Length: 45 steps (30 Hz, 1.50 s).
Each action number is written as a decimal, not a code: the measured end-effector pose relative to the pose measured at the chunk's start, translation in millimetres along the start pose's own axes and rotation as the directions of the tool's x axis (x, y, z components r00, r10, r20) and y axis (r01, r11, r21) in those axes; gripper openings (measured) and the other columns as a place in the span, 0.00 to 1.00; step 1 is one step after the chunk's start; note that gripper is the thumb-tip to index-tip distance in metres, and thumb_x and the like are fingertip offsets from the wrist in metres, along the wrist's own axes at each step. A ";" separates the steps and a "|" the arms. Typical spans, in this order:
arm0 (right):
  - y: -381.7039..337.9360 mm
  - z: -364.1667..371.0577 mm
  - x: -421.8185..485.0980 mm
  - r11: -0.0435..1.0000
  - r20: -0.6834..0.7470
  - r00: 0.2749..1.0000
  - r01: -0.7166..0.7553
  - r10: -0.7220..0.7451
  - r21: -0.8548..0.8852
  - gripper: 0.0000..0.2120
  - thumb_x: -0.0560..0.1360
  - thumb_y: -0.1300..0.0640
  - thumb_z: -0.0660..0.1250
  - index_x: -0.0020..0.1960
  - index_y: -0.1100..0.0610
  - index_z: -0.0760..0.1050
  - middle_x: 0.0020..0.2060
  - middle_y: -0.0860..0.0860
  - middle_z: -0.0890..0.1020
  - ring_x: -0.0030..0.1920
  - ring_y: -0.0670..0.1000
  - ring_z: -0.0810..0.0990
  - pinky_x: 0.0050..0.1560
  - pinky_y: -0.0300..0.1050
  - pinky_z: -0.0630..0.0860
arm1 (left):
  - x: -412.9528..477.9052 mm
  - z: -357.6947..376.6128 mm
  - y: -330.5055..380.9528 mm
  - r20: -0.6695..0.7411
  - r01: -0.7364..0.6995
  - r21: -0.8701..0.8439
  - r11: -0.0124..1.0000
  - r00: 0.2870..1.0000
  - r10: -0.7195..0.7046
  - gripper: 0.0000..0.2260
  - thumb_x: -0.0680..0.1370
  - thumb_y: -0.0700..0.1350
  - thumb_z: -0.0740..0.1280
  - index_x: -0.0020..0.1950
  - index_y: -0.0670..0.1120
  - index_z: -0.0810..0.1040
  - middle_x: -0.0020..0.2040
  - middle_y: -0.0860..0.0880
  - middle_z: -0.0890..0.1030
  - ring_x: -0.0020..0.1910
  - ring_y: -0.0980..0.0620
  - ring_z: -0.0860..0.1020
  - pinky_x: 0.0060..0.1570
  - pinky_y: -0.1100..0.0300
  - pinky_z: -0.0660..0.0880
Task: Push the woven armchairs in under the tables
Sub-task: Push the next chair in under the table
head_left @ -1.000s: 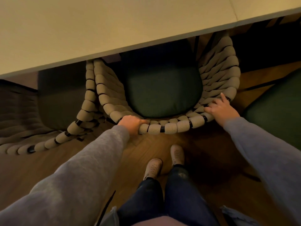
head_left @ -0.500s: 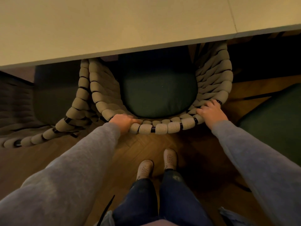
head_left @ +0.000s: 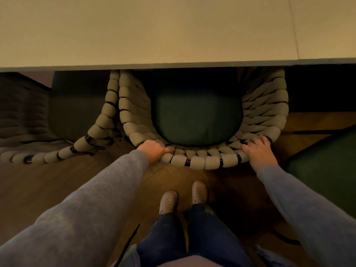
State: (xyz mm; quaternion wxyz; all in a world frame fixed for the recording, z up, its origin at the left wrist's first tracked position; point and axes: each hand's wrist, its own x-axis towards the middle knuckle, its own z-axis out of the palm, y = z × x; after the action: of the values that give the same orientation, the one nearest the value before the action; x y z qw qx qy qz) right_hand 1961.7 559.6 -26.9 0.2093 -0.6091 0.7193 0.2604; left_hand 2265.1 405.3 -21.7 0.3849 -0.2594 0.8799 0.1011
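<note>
Head view: your left hand (head_left: 154,152) curls its fingers over the back rim of the woven armchair (head_left: 196,163), gripping it, while your right hand (head_left: 259,151) lies on the same rim with fingers spread and uncurled, pressing. One hand at each side likely keeps the push straight. The green cushion (head_left: 196,116) sits partly beneath the table (head_left: 173,35) edge, the chair's back projecting towards you.

Left hand (head_left: 154,151), right hand (head_left: 259,151) on rim of woven armchair (head_left: 200,162) partly under table (head_left: 154,31)
</note>
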 end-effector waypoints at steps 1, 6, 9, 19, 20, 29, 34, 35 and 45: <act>0.6 -0.6 0.9 1.000 0.005 1.000 0.003 -0.003 0.001 0.27 0.77 0.58 0.66 0.74 0.50 0.62 0.71 0.51 0.68 0.76 0.55 0.58 0.76 0.59 0.45 | 0.9 1.2 -1.0 -0.004 -0.006 0.003 1.000 1.000 0.006 0.22 0.82 0.44 0.60 0.75 0.56 0.61 0.64 0.47 0.75 0.62 0.46 0.74 0.61 0.49 0.73; 0.1 -6.2 1.7 1.000 0.008 1.000 0.006 -0.006 0.022 0.27 0.77 0.59 0.66 0.73 0.51 0.63 0.70 0.51 0.70 0.75 0.56 0.59 0.76 0.59 0.46 | 4.0 2.1 -4.8 0.014 -0.025 0.025 0.999 1.000 0.025 0.23 0.82 0.44 0.60 0.75 0.57 0.61 0.65 0.49 0.74 0.63 0.46 0.74 0.61 0.49 0.73; -1.1 -5.5 -2.1 1.000 -0.006 1.000 0.000 0.000 0.020 0.26 0.77 0.58 0.66 0.73 0.51 0.64 0.69 0.51 0.71 0.75 0.55 0.60 0.77 0.59 0.46 | 1.9 2.3 -2.2 0.008 -0.015 0.028 1.000 1.000 0.015 0.22 0.81 0.45 0.61 0.74 0.58 0.61 0.64 0.48 0.74 0.61 0.47 0.75 0.60 0.51 0.74; -7.3 9.0 -14.2 0.999 -0.002 1.000 -0.020 0.020 0.035 0.24 0.77 0.57 0.65 0.72 0.51 0.65 0.70 0.51 0.70 0.75 0.54 0.59 0.77 0.58 0.46 | -3.4 12.6 3.2 0.030 -0.043 0.045 0.998 0.999 0.041 0.22 0.81 0.43 0.62 0.74 0.56 0.63 0.63 0.48 0.75 0.59 0.47 0.76 0.57 0.50 0.75; -8.3 10.2 -15.4 0.999 0.003 1.000 -0.024 0.023 0.037 0.24 0.77 0.57 0.66 0.72 0.51 0.65 0.70 0.51 0.70 0.75 0.54 0.58 0.77 0.58 0.45 | -3.9 12.8 3.3 0.036 -0.047 0.048 0.998 0.998 0.045 0.23 0.80 0.43 0.63 0.74 0.55 0.63 0.63 0.48 0.75 0.59 0.47 0.76 0.57 0.50 0.75; -7.8 5.2 -11.8 0.999 0.004 1.000 -0.016 0.016 0.046 0.25 0.76 0.57 0.67 0.71 0.51 0.65 0.69 0.52 0.70 0.74 0.56 0.60 0.77 0.59 0.47 | -1.2 6.6 -0.1 0.064 -0.060 0.083 0.995 0.996 0.055 0.23 0.80 0.43 0.63 0.74 0.56 0.62 0.65 0.49 0.74 0.60 0.47 0.76 0.57 0.52 0.75; -8.5 7.5 -13.5 0.999 -0.024 0.999 -0.022 0.023 0.049 0.25 0.75 0.57 0.68 0.70 0.51 0.66 0.67 0.51 0.72 0.73 0.55 0.61 0.76 0.60 0.48 | -4.2 5.6 4.6 0.080 -0.032 0.115 0.993 0.997 0.023 0.25 0.80 0.43 0.63 0.76 0.55 0.60 0.67 0.48 0.73 0.62 0.47 0.74 0.60 0.51 0.74; -7.8 6.2 -12.9 0.999 -0.010 1.000 -0.020 0.021 0.046 0.26 0.75 0.57 0.68 0.70 0.51 0.66 0.68 0.51 0.72 0.73 0.55 0.61 0.76 0.60 0.47 | -4.8 4.9 5.3 0.079 -0.022 0.114 0.993 0.997 0.013 0.26 0.81 0.43 0.63 0.76 0.56 0.59 0.66 0.48 0.73 0.62 0.47 0.74 0.60 0.51 0.74; -14.8 7.0 -26.9 0.991 -0.049 0.998 0.046 -0.040 0.129 0.34 0.73 0.47 0.71 0.75 0.48 0.60 0.71 0.51 0.68 0.75 0.55 0.59 0.75 0.64 0.41 | -14.4 -0.8 20.5 0.109 0.132 -0.016 0.991 0.986 -0.129 0.30 0.78 0.49 0.67 0.77 0.55 0.58 0.72 0.47 0.69 0.70 0.45 0.69 0.70 0.48 0.65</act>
State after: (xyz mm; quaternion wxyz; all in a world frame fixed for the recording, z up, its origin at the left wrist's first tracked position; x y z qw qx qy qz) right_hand 1980.8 582.8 -17.5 0.2376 -0.6153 0.7261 0.1942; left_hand 2261.9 427.8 -11.1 0.4344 -0.3151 0.8379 0.0997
